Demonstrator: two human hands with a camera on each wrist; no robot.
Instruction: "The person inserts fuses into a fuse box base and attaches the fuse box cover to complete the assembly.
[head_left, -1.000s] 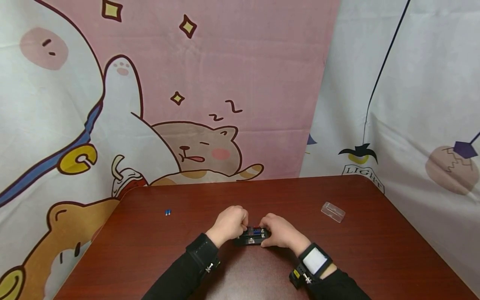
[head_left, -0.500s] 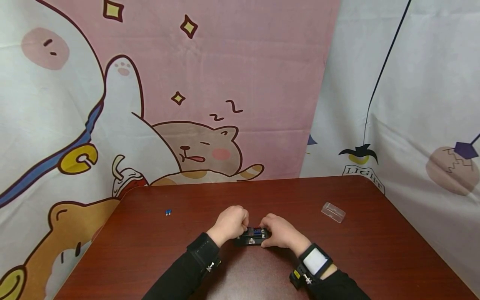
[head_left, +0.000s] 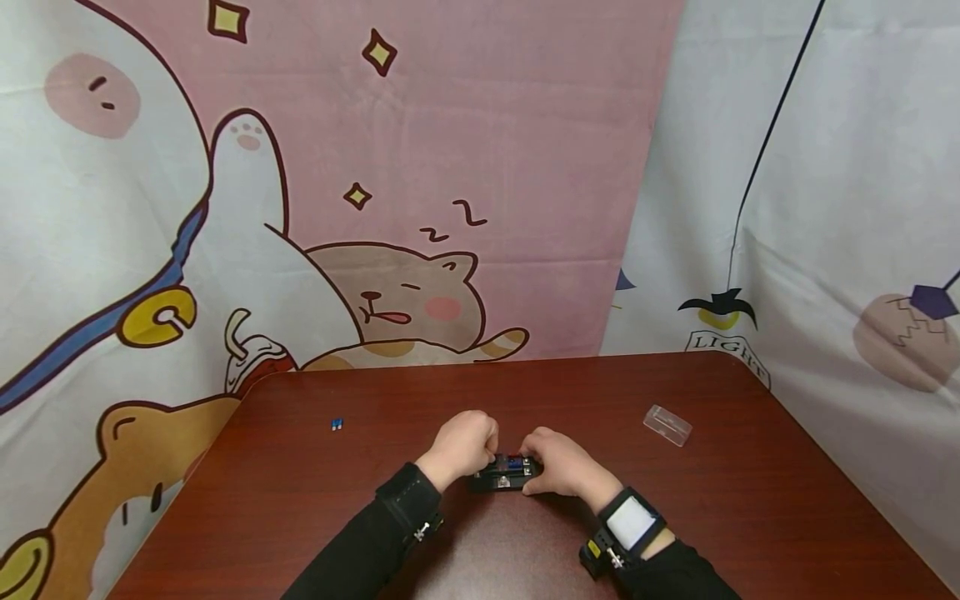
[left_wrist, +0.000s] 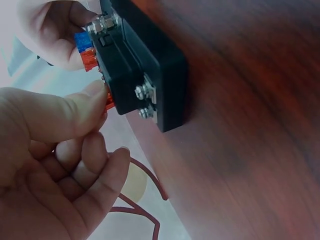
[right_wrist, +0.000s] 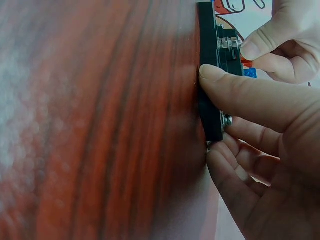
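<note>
A black fuse block with metal screw terminals sits on the table between both hands. My right hand grips its right end, the thumb along the base's near side and the other fingers beyond. At the block's left part, my left hand pinches a red blade fuse between thumb and forefinger, right at the sockets. The fingertips hide most of that fuse. Beside it, another red fuse and a blue fuse stand in the block.
Small blue fuses lie on the brown table at the left. A clear plastic cover rests at the back right. Behind the table hangs a printed cloth.
</note>
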